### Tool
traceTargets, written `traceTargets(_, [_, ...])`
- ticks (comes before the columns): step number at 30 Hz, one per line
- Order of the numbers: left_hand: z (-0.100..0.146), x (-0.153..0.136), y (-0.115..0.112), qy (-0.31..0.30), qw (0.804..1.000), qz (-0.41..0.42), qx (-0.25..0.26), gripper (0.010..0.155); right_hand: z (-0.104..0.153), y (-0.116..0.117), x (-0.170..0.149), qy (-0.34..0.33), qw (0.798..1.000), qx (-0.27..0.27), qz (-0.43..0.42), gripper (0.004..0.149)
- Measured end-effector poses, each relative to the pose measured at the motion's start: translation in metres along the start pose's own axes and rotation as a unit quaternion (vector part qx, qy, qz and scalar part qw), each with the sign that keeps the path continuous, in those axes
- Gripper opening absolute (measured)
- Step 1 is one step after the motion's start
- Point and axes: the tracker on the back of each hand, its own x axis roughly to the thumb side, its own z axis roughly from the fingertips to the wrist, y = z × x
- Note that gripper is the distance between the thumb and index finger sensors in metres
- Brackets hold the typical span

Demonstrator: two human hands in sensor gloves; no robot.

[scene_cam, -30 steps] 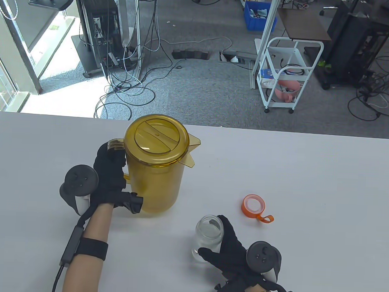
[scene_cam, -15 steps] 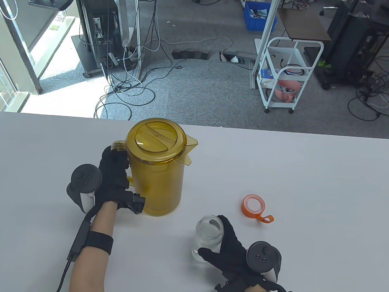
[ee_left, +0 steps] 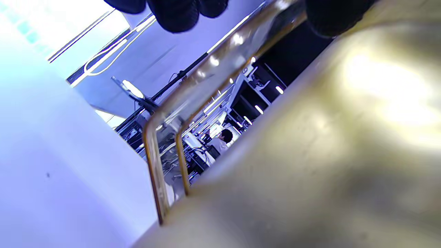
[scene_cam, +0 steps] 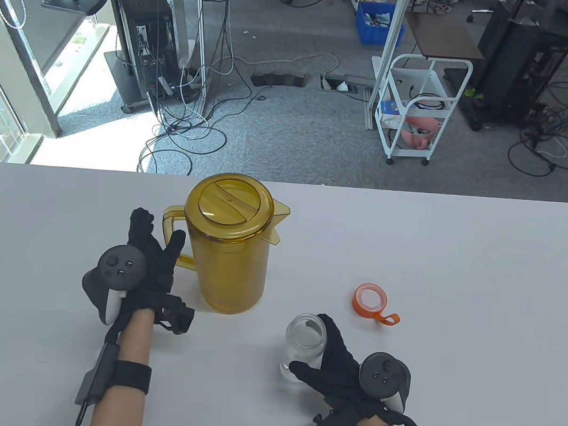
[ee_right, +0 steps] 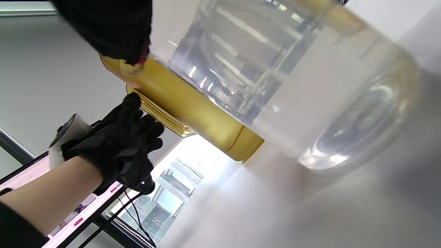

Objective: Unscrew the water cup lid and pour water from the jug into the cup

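The amber jug [scene_cam: 230,262] stands upright on the white table [scene_cam: 450,276] with its lid on and its spout pointing right. My left hand [scene_cam: 155,245] lies just left of the jug handle [scene_cam: 170,218], fingers spread and holding nothing. In the left wrist view the jug handle [ee_left: 162,144] runs below my fingertips [ee_left: 172,13]. My right hand [scene_cam: 320,348] grips the clear lidless cup [scene_cam: 304,338], thumb in front and fingers behind. Water shows in the cup [ee_right: 310,86]. The orange lid [scene_cam: 370,297] lies to the right of the cup.
The table's far edge runs behind the jug, with carpet, cables and a white trolley [scene_cam: 422,111] beyond it. The right wrist view shows the jug [ee_right: 193,113] and my left hand [ee_right: 117,144] behind the cup.
The jug came down onto the table. My left hand let go of its handle, opened and drew back to the left. The right hand and cup stayed still.
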Motion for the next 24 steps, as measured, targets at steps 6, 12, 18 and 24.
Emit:
traceTargets(6, [0.068, 0.060, 0.067, -0.133, 0.980, -0.116, 0.086, 0.092, 0.000, 0.000, 0.000, 0.000, 1.000, 0.000, 0.000, 0.099])
traceTargets(12, [0.128, 0.116, 0.056, -0.233, 0.948, -0.190, 0.109, 0.086, 0.000, 0.000, 0.000, 0.001, 1.000, -0.003, 0.003, 0.099])
traceTargets(18, [0.150, 0.132, -0.004, -0.258, 0.912, -0.302, 0.101, 0.084, 0.001, 0.000, 0.000, 0.001, 1.000, -0.004, 0.003, 0.099])
traceTargets(24, [0.156, 0.103, -0.071, -0.232, 0.912, -0.338, 0.001, 0.084, 0.001, 0.000, 0.000, 0.001, 1.000, -0.004, 0.003, 0.099])
